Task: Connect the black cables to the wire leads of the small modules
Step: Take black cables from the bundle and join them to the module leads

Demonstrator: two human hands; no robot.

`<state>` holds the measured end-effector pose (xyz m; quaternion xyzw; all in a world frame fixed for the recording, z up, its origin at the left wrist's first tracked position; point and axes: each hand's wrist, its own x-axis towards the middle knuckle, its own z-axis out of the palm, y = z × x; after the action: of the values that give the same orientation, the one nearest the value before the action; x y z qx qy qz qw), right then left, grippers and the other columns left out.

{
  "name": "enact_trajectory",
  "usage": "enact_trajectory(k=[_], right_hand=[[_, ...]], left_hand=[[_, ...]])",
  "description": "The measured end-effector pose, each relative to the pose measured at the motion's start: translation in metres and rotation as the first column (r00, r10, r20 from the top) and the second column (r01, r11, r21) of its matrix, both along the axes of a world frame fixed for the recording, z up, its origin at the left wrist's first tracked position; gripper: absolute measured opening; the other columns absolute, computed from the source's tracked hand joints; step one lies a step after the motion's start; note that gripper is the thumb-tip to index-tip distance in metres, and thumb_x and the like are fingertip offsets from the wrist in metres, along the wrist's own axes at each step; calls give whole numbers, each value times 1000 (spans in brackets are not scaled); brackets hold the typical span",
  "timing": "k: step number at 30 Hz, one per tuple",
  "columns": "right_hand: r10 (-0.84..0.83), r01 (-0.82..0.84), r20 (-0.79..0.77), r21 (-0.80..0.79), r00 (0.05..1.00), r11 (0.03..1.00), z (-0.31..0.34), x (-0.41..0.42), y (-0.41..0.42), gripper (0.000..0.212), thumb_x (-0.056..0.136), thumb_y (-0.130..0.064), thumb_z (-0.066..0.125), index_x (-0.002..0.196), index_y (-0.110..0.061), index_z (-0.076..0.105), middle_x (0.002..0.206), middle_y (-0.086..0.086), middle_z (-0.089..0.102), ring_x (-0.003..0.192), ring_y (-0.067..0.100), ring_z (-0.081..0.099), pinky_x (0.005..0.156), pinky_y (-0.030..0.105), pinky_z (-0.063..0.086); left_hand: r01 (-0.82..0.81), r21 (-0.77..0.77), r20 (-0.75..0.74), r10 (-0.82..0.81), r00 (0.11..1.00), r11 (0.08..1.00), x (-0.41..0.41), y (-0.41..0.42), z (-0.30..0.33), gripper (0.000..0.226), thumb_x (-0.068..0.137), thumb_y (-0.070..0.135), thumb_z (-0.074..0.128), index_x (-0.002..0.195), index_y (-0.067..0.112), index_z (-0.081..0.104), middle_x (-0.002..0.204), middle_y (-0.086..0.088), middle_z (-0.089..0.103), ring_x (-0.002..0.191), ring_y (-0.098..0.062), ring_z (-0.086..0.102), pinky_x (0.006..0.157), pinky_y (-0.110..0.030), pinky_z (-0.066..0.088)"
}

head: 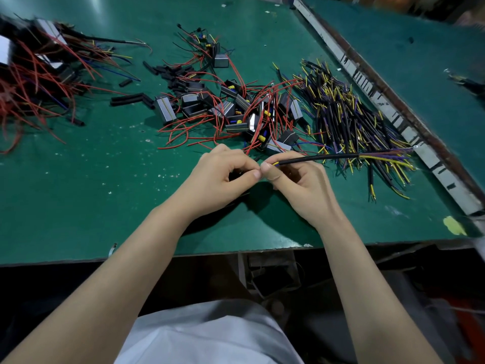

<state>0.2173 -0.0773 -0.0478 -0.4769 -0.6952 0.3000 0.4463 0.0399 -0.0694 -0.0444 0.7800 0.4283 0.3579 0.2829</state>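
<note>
While the green worktop (78, 179) carries the bulk stock, a heap of small modules (236, 111) with red leads lies in the middle, a pile of black cables (349, 119) with yellow and purple cores lies to its right, and a tangle of finished red-wired pieces (34, 74) sits at the far left, with loose black sleeves (128, 98) between. Near the front edge both hands meet, thumbs almost touching. The right hand (296, 179) pinches one black cable (320, 157) near its stripped end; its long axis runs nearly level, left to right, with the fanned cores pointing right over the cable pile. The left hand (225, 172) curls its grip round something dark, probably a module, though its fingers hide it. The step in hand looks like joining a cable core to a module lead at the fingertips. Next, I judge, the bare ends must be aligned side by side and twisted firmly, holding the cable steady so that the joint does not slip.
</note>
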Motion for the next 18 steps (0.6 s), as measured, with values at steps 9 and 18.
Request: enact_trajectory(k=[9,18], right_hand=[[-25,49,126,-191,992,980,-2,-4,4,22,93,-37,56,76,-27,65,62,3,59,60,16,59,60,31,46],[-28,-1,-94,-291,995,957,-4,-1,6,24,89,-44,59,70,-37,70,65,-10,65,61,5,61,63,14,45]], left_hand=[[-79,307,-99,114,988,949,2,2,-7,15,85,26,59,79,18,70,69,10,54,74,-18,41,69,-47,41],[-116,373,-109,168,980,920,3,5,-6,21,86,35,56,85,21,71,74,7,61,74,-19,42,69,-34,33]])
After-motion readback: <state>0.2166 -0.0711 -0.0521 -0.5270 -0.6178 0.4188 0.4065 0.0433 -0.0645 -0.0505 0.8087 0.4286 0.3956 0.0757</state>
